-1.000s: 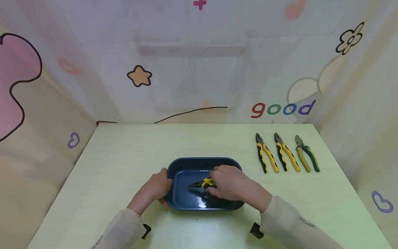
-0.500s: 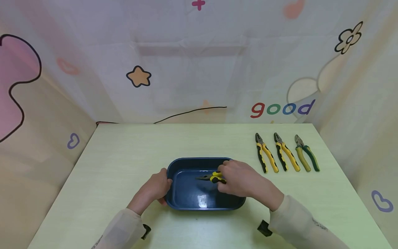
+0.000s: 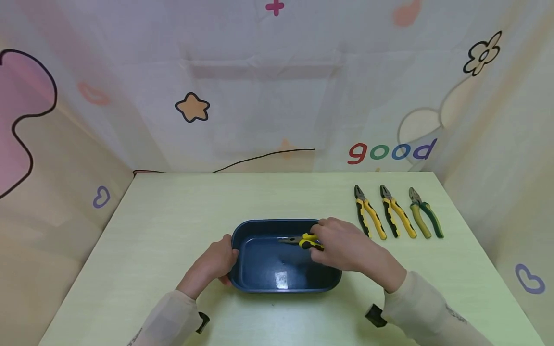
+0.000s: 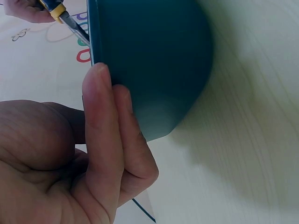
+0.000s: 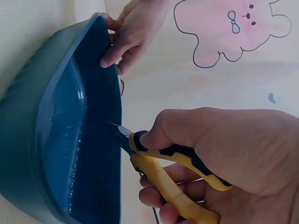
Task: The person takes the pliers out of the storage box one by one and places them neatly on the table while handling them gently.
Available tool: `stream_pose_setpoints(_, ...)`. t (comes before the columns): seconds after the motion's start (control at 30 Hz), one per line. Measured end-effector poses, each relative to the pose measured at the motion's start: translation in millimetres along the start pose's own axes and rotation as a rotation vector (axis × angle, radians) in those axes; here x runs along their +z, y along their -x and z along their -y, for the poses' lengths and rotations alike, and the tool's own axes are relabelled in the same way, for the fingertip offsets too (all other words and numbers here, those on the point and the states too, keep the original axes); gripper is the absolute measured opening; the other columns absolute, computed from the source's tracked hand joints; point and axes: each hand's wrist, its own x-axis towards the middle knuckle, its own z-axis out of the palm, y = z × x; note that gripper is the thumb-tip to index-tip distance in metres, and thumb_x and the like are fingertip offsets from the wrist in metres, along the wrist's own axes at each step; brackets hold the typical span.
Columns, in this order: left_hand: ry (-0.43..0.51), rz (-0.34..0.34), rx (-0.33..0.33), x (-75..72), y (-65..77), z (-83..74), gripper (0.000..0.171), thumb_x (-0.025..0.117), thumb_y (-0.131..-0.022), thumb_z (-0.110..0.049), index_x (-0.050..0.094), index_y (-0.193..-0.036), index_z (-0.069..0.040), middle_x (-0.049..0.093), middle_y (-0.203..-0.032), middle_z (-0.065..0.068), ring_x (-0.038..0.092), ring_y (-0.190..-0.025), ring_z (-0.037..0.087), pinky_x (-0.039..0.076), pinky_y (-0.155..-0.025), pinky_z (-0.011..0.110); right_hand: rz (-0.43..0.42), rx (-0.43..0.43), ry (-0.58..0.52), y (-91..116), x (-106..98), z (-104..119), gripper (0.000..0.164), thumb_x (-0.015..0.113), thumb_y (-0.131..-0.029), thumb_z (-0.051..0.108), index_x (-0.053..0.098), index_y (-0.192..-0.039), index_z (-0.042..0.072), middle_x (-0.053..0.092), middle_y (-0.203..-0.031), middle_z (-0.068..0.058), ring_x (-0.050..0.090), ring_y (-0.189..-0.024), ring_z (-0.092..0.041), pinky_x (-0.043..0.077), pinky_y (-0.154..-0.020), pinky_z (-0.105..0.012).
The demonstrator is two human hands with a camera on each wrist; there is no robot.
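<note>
My right hand (image 3: 346,245) grips yellow-and-black long-nose pliers (image 3: 305,240) by the handles, above the right part of a dark blue tray (image 3: 281,290). The jaws point left. In the right wrist view the pliers (image 5: 173,175) show both handles in the palm, with the thumb along one and fingers curled under the other. At the tray's left end, my left hand (image 3: 218,259) pinches the rim. The left wrist view shows fingers (image 4: 103,126) against the outer wall of the tray (image 4: 154,56), with the thumb on its inner side.
Two yellow-and-black pliers (image 3: 370,211) (image 3: 398,211) and one green-handled pair (image 3: 426,212) lie in a row at the table's back right. The pale table (image 3: 186,202) backs onto a printed curtain (image 3: 268,105).
My right hand has moved to the right and slightly away from me, carrying the pliers with it. The left hand and the tray have stayed in place.
</note>
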Motion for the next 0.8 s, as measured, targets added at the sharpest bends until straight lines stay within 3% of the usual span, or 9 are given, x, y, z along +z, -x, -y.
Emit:
stream_pose_setpoints(0.5, -0.002, 0.000, 0.005, 0.3, -1.0, -0.1, 0.036, 0.046, -0.109, -0.008, 0.039, -0.137, 0.012, 0.062, -0.094, 0.027, 0.067, -0.047, 0.022, 0.057, -0.063, 0.033, -0.074, -0.010, 0.008, 8.8, -13.0, -8.6, 0.034, 0.072, -0.092, 0.025, 0.071, -0.114, 0.000, 0.065, -0.094, -0.007, 0.058, -0.082, -0.020, 0.054, -0.072, -0.032)
stream_pose_setpoints(0.8, 0.001, -0.002, -0.006, 1.0, -1.1, 0.0, 0.040, 0.046, -0.109, -0.009, 0.036, -0.140, 0.013, 0.063, -0.103, 0.032, 0.068, -0.048, 0.022, 0.058, -0.061, 0.033, -0.079, 0.027, 0.006, 12.0, -18.5, -13.6, 0.038, 0.074, -0.092, 0.028, 0.071, -0.117, 0.000, 0.066, -0.097, -0.007, 0.059, -0.085, -0.021, 0.056, -0.074, -0.034)
